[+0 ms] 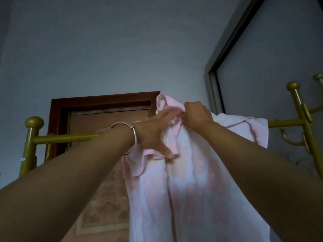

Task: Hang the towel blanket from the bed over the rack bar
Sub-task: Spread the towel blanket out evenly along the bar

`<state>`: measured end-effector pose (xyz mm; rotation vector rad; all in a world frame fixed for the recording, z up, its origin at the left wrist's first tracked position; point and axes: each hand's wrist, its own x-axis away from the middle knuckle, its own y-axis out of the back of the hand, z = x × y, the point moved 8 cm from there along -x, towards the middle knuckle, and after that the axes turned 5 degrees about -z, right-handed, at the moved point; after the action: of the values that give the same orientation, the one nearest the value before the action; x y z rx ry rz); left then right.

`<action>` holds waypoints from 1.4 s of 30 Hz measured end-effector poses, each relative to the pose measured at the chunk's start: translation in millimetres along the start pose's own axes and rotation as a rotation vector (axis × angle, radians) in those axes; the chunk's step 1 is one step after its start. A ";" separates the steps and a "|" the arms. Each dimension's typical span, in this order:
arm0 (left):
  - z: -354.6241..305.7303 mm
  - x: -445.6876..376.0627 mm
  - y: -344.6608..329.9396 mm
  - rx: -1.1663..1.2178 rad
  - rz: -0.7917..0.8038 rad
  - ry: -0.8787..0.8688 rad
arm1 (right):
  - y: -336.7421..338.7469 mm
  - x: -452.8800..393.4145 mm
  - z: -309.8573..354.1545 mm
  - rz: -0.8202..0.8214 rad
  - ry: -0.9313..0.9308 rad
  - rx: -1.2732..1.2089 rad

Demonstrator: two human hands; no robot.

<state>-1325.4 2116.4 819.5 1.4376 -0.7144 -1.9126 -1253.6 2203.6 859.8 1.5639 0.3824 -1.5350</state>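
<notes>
A pale pink towel blanket point(190, 180) hangs down over the gold rack bar point(66, 137), bunched at the top and spread to the right along the bar. My left hand point(155, 131), with a silver bangle on the wrist, grips a folded edge of the towel just below the bar. My right hand point(196, 113) is closed on the bunched top of the towel at bar height. The two hands touch each other. The bar's middle is hidden behind the towel and hands.
The rack's left post point(30, 142) with a round knob stands at the left. Its right post point(300, 119) carries gold hooks. A brown door frame point(104, 100) sits behind the rack, and a grey window frame point(227, 49) runs up the right wall.
</notes>
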 end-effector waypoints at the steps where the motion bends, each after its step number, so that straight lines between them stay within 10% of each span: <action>1: 1.8 -2.2 -4.4 -0.127 0.009 -0.013 | -7.4 -2.2 -4.0 0.054 -0.002 0.009; 13: 67.2 -41.3 47.8 -0.012 -0.582 0.334 | -26.5 19.4 1.3 0.335 0.076 -0.119; 25: 72.5 -34.1 40.9 0.337 -0.553 0.181 | -23.1 -16.0 19.0 -0.085 -0.195 -0.260; 30: 59.3 -9.1 10.4 0.383 -0.119 0.025 | -41.7 -11.3 16.0 0.145 -0.169 -0.030; 36: 66.2 -2.4 10.8 0.352 -0.234 0.007 | -32.9 10.5 41.3 0.406 -0.021 -0.589; 42: 62.9 6.9 22.3 0.027 -0.417 -0.053 | -12.6 -21.7 4.7 -0.076 -0.403 -0.450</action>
<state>-1383.9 2099.6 847.9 1.6574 -0.4910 -2.2665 -1270.1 2214.8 875.8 0.8799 0.5162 -1.6390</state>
